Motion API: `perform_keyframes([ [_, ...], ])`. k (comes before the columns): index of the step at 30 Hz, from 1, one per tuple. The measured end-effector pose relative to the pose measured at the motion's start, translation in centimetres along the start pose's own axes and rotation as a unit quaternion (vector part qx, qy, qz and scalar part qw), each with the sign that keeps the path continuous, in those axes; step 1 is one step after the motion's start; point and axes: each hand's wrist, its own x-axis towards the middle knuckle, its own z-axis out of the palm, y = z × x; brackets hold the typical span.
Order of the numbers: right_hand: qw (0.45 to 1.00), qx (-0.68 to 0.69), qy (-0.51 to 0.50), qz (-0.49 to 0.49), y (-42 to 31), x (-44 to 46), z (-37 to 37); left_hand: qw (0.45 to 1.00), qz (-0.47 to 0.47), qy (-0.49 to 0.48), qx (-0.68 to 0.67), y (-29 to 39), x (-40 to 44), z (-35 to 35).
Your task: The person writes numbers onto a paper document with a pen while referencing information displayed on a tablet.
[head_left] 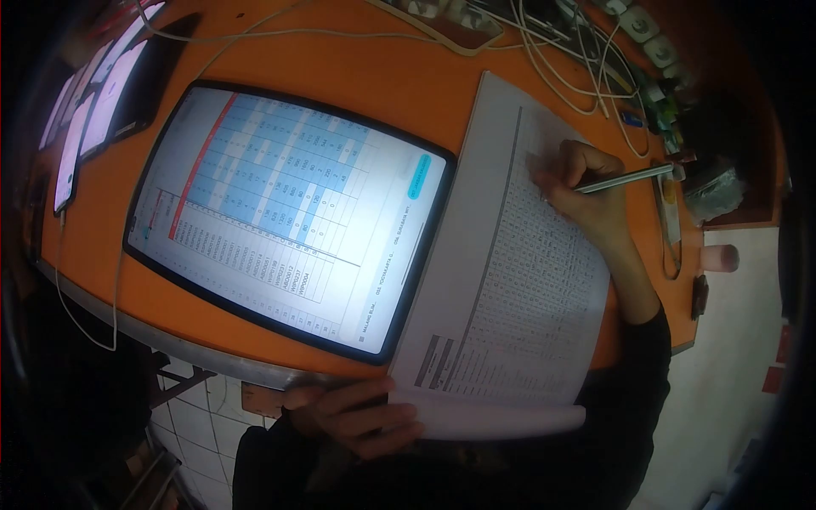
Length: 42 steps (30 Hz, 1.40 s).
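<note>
A pen (pixel 625 178) is held in my right hand (pixel 582 187), whose fingers are pinched round it over the upper part of a printed paper (pixel 527 280) covered with a dense table. My left hand (pixel 365 416) rests at the paper's near edge, its fingers bent over the rolled-up end of the sheets. To the left of the paper lies a tablet (pixel 289 221) with a lit spreadsheet in blue and white columns. The pen's tip is blurred among my right fingers.
Several lit phones (pixel 85 119) stand at the far left of the orange table (pixel 340 68). White cables (pixel 561 76) tangle at the back right, near a power strip (pixel 646 34) and a clear plastic bag (pixel 714 194). A tiled floor (pixel 204 425) shows below.
</note>
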Motion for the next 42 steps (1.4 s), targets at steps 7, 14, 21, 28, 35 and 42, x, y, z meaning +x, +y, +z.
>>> perform_keyframes([
  [7, 0.998, -0.050, 0.006, -0.036, -0.2, 0.0, 0.1, 1.000, -0.001, 0.020, -0.007, 0.2, -0.2, 0.3],
  [14, 0.999, 0.052, 0.000, 0.002, -0.3, -0.3, -0.1, 1.000, 0.001, 0.017, -0.011, 0.1, 0.0, 0.2],
  [21, 1.000, 0.015, 0.012, -0.016, -0.5, -0.3, 0.1, 1.000, -0.014, -0.005, -0.008, -0.3, 0.8, -0.4],
  [28, 0.999, -0.038, 0.014, -0.033, -0.3, -0.2, 0.0, 0.999, -0.026, -0.012, -0.030, 0.3, 0.2, -0.3],
  [35, 0.997, -0.067, 0.030, -0.029, -0.1, -0.3, 0.1, 0.998, -0.042, -0.009, -0.041, 0.5, -0.1, -0.2],
  [42, 1.000, -0.020, 0.020, 0.011, -0.6, -0.4, 0.2, 1.000, -0.017, 0.015, -0.015, 0.0, 0.6, -0.3],
])
